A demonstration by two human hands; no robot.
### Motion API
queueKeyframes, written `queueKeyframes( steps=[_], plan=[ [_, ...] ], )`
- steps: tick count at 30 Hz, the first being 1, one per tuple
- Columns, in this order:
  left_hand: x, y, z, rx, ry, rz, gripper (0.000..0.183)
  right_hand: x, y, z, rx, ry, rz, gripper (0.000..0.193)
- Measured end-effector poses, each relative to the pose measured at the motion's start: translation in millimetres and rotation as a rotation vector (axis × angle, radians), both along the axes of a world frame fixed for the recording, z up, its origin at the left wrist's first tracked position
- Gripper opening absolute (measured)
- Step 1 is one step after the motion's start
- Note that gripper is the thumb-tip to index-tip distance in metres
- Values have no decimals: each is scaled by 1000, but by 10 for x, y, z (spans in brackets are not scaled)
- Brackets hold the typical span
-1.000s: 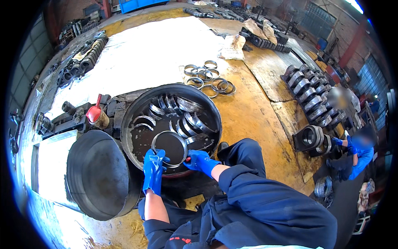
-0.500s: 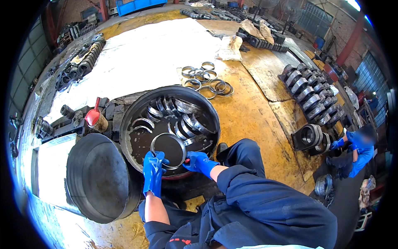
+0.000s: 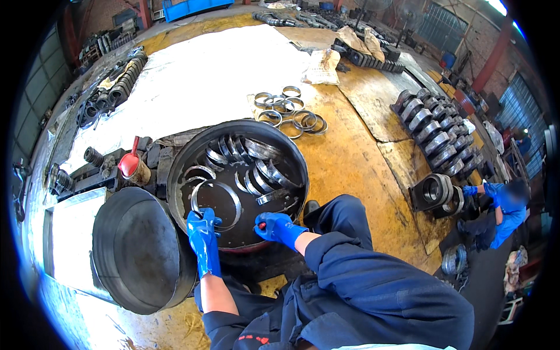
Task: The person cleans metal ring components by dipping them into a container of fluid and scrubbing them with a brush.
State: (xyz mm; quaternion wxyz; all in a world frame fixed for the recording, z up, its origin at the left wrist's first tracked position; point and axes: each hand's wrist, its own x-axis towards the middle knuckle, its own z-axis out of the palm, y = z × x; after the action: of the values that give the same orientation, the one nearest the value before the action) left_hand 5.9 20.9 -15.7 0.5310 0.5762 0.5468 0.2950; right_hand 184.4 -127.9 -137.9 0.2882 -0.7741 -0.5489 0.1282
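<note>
A large metal ring (image 3: 214,204) lies flat in the near part of a round black basin (image 3: 236,185), resting on the dark, wet-looking bottom. The left hand (image 3: 203,228), in a blue glove, is closed over the ring's near edge, fingers curled on the rim. The right hand (image 3: 274,226), gloved likewise, sits at the basin's near rim, fingers curled around a small red-tipped object (image 3: 262,225); what that object is cannot be made out. Neither hand is spread open.

The ring looks rigid, thin-walled steel, moderately heavy, and probably slick from the liquid in the basin; a grip across the rim, thumb inside and fingers outside, seems soundest. Edges may be sharp.

Further rings and half-shells (image 3: 251,163) stand on edge against the basin's far wall. Left of the basin lies a dark round lid (image 3: 137,251), with a red-capped can (image 3: 133,168) beside it. Beyond, on the yellow floor (image 3: 350,151), loose rings (image 3: 289,111) are scattered, and a row of heavy cast parts (image 3: 434,137) lies towards the right edge, where another person (image 3: 501,204) in blue crouches.
</note>
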Motion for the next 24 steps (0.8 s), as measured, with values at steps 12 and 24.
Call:
queueKeyframes(
  steps=[12, 24],
  plan=[
    [-112, 25, 166, 85, 72, 97, 29, 4, 42, 50, -138, 5, 33, 24],
    [-89, -40, 166, 108, 137, 30, 29, 15, 29, 17, -135, 14, 19, 24]
  ],
)
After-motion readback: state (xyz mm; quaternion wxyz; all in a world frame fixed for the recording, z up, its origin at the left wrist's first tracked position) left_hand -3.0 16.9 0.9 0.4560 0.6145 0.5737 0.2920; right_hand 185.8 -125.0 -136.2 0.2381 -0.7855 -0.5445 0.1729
